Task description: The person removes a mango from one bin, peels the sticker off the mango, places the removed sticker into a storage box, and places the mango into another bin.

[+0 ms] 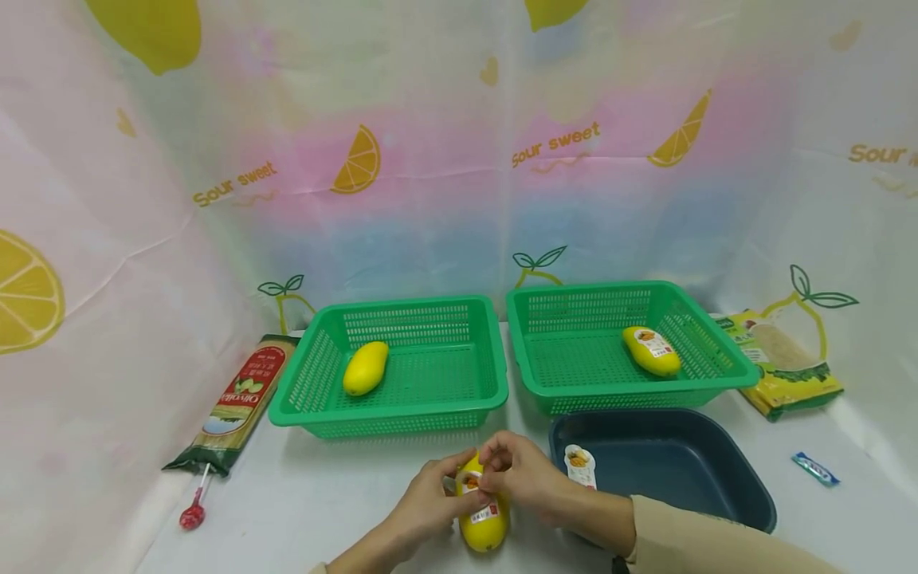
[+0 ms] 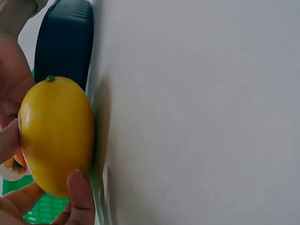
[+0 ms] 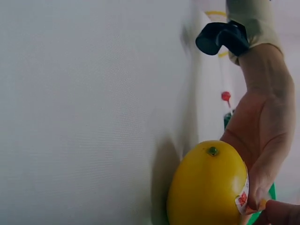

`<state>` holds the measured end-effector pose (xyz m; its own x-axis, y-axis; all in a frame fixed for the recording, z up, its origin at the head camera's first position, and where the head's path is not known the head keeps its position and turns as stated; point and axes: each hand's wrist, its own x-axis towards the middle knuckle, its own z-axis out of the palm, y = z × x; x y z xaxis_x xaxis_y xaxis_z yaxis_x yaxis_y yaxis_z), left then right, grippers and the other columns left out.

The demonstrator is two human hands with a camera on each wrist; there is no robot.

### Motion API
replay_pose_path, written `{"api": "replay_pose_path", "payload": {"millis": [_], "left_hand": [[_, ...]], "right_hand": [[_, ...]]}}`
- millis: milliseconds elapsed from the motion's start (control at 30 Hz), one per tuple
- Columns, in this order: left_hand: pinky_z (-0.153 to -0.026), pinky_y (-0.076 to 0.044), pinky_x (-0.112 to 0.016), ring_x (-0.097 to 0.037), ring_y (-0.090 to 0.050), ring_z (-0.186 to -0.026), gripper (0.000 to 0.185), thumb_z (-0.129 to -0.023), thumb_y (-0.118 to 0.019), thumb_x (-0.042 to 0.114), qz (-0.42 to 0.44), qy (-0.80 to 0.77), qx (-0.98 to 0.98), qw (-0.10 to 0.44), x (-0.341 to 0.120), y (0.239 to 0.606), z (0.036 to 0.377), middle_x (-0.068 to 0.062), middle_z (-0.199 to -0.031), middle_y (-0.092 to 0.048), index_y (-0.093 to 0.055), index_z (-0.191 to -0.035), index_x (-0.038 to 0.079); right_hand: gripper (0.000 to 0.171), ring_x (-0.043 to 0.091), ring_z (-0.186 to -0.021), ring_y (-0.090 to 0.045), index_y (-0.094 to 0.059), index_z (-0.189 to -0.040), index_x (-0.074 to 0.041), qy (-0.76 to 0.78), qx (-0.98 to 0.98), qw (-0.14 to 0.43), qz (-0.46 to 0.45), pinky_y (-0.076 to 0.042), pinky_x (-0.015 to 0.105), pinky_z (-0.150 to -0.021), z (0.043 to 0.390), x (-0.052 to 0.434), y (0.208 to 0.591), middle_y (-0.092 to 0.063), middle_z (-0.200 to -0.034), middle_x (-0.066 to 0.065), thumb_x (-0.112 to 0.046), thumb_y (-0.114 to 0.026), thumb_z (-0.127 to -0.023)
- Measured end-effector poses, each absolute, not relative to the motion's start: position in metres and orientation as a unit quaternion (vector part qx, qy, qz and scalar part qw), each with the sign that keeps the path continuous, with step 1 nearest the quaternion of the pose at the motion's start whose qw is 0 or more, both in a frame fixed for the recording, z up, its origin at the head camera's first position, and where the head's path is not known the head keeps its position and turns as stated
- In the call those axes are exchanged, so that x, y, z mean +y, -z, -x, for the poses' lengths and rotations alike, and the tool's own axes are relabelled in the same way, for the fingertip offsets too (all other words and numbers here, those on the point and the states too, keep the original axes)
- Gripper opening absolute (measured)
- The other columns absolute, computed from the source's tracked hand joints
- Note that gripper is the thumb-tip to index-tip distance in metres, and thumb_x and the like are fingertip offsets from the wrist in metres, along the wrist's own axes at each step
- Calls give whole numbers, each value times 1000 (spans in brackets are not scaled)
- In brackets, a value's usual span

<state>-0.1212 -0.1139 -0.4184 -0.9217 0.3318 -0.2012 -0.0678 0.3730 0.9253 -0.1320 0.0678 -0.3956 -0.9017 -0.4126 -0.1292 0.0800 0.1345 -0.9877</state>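
Bright, even light falls from overhead, leaving only soft shadows under the baskets [image 1: 390, 399] on the white counter [image 1: 323, 502], while the head view bows at its edges and both wrist views blur close up.

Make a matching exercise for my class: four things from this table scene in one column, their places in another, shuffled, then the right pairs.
Things:
1. mango with no label
2. loose label
3. lollipop
4. small blue wrapper

Places:
A. in the dark blue tub
B. far right on the table
C. in the left green basket
D. beside the pasta packet

Pairs: 1-C, 2-A, 3-D, 4-B
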Motion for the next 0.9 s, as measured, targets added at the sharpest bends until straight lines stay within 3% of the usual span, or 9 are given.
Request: {"api": "replay_pose_path", "payload": {"millis": [233,367,567,667,900], "left_hand": [[-55,-46,-26,-16,-49,-76,74,-86,-77,31,-70,-564,796,208,-116,417,124,-15,-131,-58,-45,-147,5],[-58,-47,-26,-17,-52,-77,76,-88,-74,34,-103,-560,796,206,-119,417,125,-14,-125,-62,-41,-148,2],[-72,-44,-27,-22,-48,-92,94,-77,-84,32,-111,-525,820,200,-121,416,119,-23,-130,-47,-34,-153,5],[-78,-42,-26,-21,-48,-96,100,-73,-87,30,-112,-510,830,196,-120,415,116,-23,-131,-45,-33,-153,6],[-71,-42,-21,-20,-47,-90,102,-71,-88,30,-128,-497,840,177,-120,418,111,-21,-127,-47,-33,-153,6]], "right_hand": [[15,15,-80,-52,-53,-94,2,655,719,190,134,-44,20,-69,134,73,395,-54,-82,2,7,-64,-85],[8,15,-83,-51,-57,-92,2,620,754,154,154,-44,20,-70,135,72,396,-59,-87,6,4,-62,-87],[9,14,-86,-54,-69,-92,-5,527,824,101,180,-44,20,-69,132,68,396,-65,-95,6,0,-62,-89],[8,11,-82,-53,-71,-92,-7,503,837,91,194,-44,19,-68,131,68,397,-64,-91,2,-3,-66,-88],[3,4,-71,-48,-71,-90,-9,490,845,83,198,-40,19,-62,129,68,401,-61,-80,-2,-8,-70,-87]]}}
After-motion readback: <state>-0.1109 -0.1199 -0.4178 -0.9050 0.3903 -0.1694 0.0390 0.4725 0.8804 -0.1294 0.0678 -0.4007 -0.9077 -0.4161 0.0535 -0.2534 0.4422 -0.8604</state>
